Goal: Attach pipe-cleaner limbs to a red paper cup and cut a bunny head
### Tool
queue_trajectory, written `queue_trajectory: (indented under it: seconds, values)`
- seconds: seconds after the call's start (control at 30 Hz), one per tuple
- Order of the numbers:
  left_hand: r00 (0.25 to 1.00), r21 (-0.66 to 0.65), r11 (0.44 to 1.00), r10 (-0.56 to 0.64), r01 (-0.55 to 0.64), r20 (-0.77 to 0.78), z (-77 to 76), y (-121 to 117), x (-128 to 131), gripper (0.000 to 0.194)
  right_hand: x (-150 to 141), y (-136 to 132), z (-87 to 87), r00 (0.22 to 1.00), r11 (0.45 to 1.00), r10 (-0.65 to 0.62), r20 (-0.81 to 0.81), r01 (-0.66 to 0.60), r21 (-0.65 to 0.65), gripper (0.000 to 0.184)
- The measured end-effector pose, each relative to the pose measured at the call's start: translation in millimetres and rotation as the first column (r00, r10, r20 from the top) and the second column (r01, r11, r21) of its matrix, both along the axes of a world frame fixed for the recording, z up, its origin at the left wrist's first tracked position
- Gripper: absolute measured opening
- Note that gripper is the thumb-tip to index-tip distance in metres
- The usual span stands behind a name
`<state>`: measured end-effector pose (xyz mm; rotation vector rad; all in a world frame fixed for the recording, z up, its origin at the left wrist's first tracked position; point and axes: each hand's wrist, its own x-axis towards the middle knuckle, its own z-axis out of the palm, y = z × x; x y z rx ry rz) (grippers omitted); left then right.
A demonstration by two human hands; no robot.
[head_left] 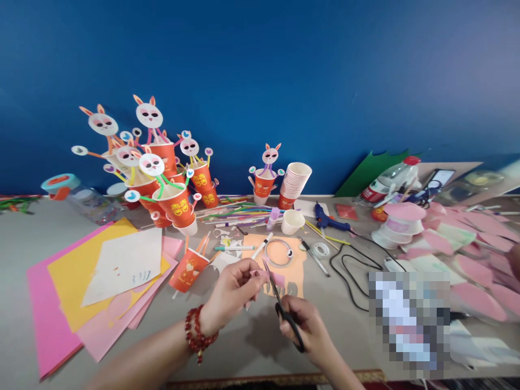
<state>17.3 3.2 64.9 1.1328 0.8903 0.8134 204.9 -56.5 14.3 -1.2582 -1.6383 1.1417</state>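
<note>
My left hand (pixel 238 290), with a red bead bracelet at its wrist, pinches a small piece of pink paper (pixel 260 276). In my right hand (pixel 306 325) is a pair of scissors (pixel 289 319) with black handles, fingers in the loops. The blades point up and left, close against the pink paper. Beneath lies an orange sheet of paper (pixel 296 260) with cut-outs along its lower edge. A ring-shaped tool (pixel 278 253) and a white marker (pixel 262 245) rest on that sheet. An orange cup (pixel 189 271) leans over to the left of my left hand.
Paper-cup rabbits (pixel 179 203) stand at the back left, and one rabbit cup (pixel 264 184) is beside a stack of cups (pixel 294 184). Coloured sheets (pixel 65 281) lie left. A blue glue gun (pixel 331 219), its black cable, a bottle (pixel 390 181) and pink paper pieces (pixel 479 271) occupy the right.
</note>
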Motion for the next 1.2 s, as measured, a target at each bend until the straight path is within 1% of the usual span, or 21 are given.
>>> queue_trajectory:
  seconds: [0.2,0.57,0.77,0.97,1.2]
  values:
    - [1.000,0.003,1.000,0.013,-0.013,-0.009,-0.4,3.0,-2.5,0.028,0.8,1.1,0.7,1.000,1.000,0.010,0.011,-0.010,0.010,0.062]
    - [0.999,0.013,1.000,0.023,-0.024,0.034,-4.9,3.9,-5.5,0.026,2.9,0.7,-0.4,1.000,1.000,0.020,0.013,-0.020,0.004,0.059]
    - [0.999,0.007,0.999,0.036,-0.036,-0.017,-0.7,5.4,-5.0,0.025,3.7,1.1,-3.0,0.999,1.000,0.016,0.028,-0.017,0.018,0.059]
    - [0.999,0.013,0.999,0.040,-0.040,0.004,2.4,6.9,-5.2,0.024,4.9,1.1,-4.0,1.000,1.000,0.024,0.011,-0.024,0.014,0.061]
    - [0.999,0.021,0.999,0.048,-0.048,-0.012,3.4,7.4,-5.9,0.022,6.9,1.1,-6.6,0.999,0.999,0.031,0.019,-0.032,0.027,0.063]
